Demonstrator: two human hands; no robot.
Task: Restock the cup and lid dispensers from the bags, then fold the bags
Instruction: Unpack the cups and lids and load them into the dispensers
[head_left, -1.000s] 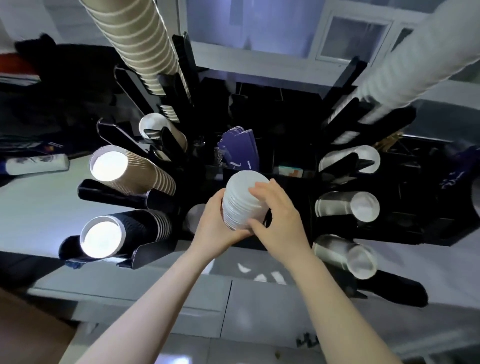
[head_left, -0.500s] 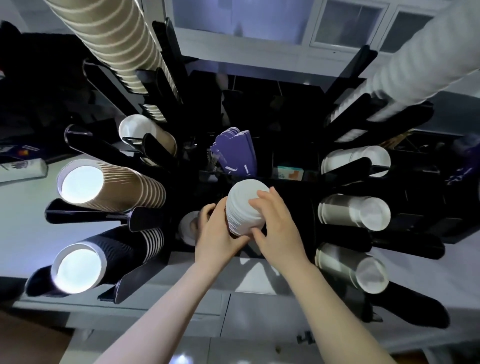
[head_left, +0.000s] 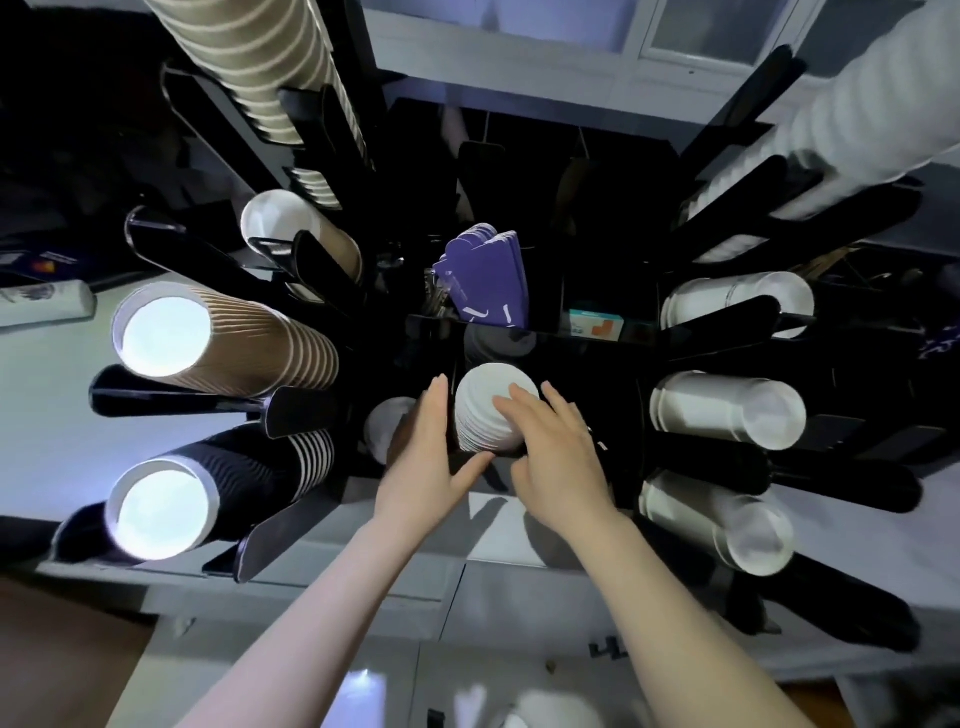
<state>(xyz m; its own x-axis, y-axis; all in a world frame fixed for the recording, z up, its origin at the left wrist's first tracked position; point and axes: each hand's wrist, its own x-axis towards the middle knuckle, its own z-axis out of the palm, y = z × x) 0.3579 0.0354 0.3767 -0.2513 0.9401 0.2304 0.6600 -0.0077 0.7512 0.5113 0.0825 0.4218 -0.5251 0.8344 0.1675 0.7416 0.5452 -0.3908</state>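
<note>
A short stack of white lids (head_left: 485, 410) stands in the middle bay of the black dispenser rack (head_left: 582, 374). My left hand (head_left: 423, 467) lies against the stack's left side, fingers straight and thumb spread under its lower edge. Over the stack's top and right side, my right hand (head_left: 556, 457) holds it with curved fingers. Another white lid stack (head_left: 387, 431) shows partly behind my left hand. No bag is in view.
Brown ribbed cups (head_left: 260, 343) and black ribbed cups (head_left: 244, 478) fill the left holders. Pale stacks (head_left: 717, 410) sit in the right holders. Purple sleeves (head_left: 488, 280) stand behind the lids. Tall cup columns rise at the top left (head_left: 254, 62) and top right (head_left: 857, 114).
The lid stack has gone lower and deeper into the middle bay. My left fingers have straightened along its side. The view has tilted down over the rack.
</note>
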